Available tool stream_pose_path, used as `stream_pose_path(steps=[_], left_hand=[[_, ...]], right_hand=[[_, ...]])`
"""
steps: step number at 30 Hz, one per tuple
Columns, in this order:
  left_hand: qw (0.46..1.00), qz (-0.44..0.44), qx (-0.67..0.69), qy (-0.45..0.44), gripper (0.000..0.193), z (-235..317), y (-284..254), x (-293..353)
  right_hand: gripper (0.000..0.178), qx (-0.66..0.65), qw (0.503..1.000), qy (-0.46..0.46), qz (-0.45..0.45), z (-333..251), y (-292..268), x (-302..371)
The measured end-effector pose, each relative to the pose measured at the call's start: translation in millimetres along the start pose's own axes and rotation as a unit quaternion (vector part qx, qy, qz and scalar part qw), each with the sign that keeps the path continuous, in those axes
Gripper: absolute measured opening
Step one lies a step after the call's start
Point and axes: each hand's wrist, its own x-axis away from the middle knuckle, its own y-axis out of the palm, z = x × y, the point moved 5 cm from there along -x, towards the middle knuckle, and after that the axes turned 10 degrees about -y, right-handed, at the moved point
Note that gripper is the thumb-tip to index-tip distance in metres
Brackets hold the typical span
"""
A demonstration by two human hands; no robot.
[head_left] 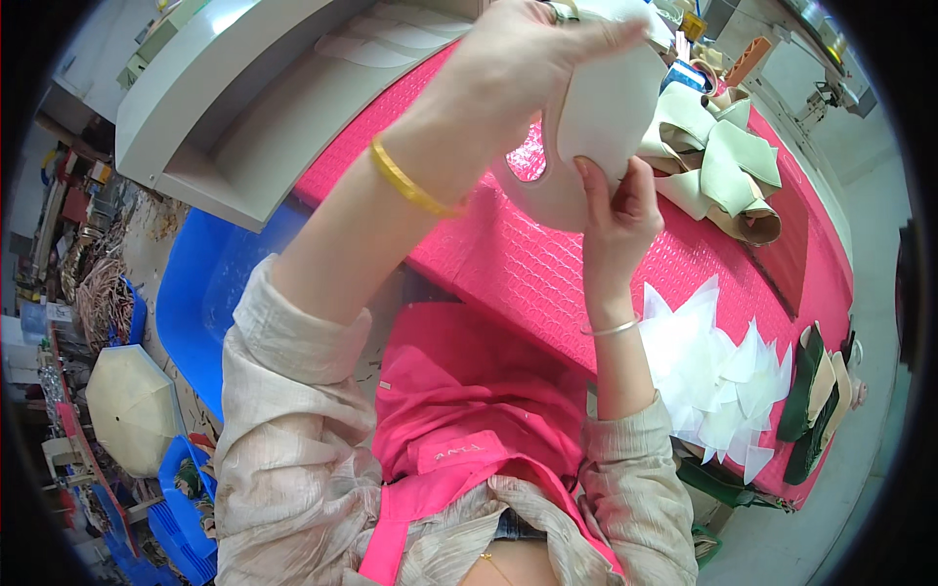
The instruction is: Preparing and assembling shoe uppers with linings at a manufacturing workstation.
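Observation:
A white, curved sheet piece [604,109] with a rounded notch is held up over the pink table [547,264]. At its upper end my left hand [523,73] grips it, thumb stretched across the top and the other fingers partly hidden. My right hand [625,205] pinches the lower edge between thumb and fingers. Pale green and tan folded pieces [723,161] lie on the table just right of the sheet piece. Closer to my right forearm is a spread pile of thin white pointed pieces [718,376].
A grey open-fronted box [234,146] stands at the far left, with pale flat pieces [376,41] near its back end. Below it is a blue bin [195,283]. Dark green and beige pieces [816,400] lie by the table's right edge. A cream umbrella [132,405] is at left.

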Motion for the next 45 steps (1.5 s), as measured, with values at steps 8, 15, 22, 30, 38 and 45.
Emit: stream_pose_path(steps=[8,15,22,30,38,45], left_hand=[[0.851,0.046,-0.455,0.258,0.024,-48,-17,-5],[0.879,0.053,-0.389,0.271,0.022,-131,-50,16],[0.887,0.01,-0.415,0.201,0.022,-149,-61,24],[0.954,-0.072,-0.291,0.024,0.028,-157,-60,44],[0.947,-0.107,-0.248,-0.173,0.041,-144,-51,43],[0.99,-0.055,0.012,-0.125,0.055,-154,-40,34]], right_hand=[[0.034,-0.24,0.95,0.191,-0.051,36,-43,-42],[0.018,-0.399,0.908,0.128,0.0,13,-57,-2],[0.012,-0.218,0.964,0.123,-0.087,10,-43,-20],[0.021,-0.252,0.934,0.252,-0.039,52,-26,-5],[0.018,-0.173,0.955,0.22,-0.103,33,-19,16],[0.044,-0.013,0.976,0.216,-0.005,103,-40,-19]])
